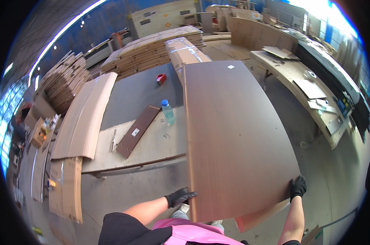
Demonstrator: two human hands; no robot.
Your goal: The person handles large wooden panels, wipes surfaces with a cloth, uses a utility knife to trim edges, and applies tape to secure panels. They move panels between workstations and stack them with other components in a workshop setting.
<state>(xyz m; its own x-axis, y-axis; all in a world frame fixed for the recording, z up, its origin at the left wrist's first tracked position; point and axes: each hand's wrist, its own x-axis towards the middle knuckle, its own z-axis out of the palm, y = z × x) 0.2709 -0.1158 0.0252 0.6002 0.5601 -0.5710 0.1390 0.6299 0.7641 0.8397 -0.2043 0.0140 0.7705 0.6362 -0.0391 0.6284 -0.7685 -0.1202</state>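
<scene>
A large brown wooden panel [238, 139] stretches away in front of me, with a small white sticker near its far end. My left hand [181, 197], in a black glove, is closed on the panel's near left edge. At the near right corner my right hand [298, 187], gloved the same way, grips the other side. Fingers under the board are hidden on both hands. To the left on the workbench [99, 157] lie a narrow dark brown board [138, 131] with a white label, a blue-capped bottle [167, 112] and a thin light-coloured tool [113, 141].
A red tape dispenser [161, 79] sits on a grey sheet beyond the bottle. Cardboard sheets [83, 118] lean along the bench's left end. Stacked flat cartons [152, 47] stand behind. On the right, a long table [307, 90] carries loose panel pieces. A reddish-edged board [258, 218] shows below the panel.
</scene>
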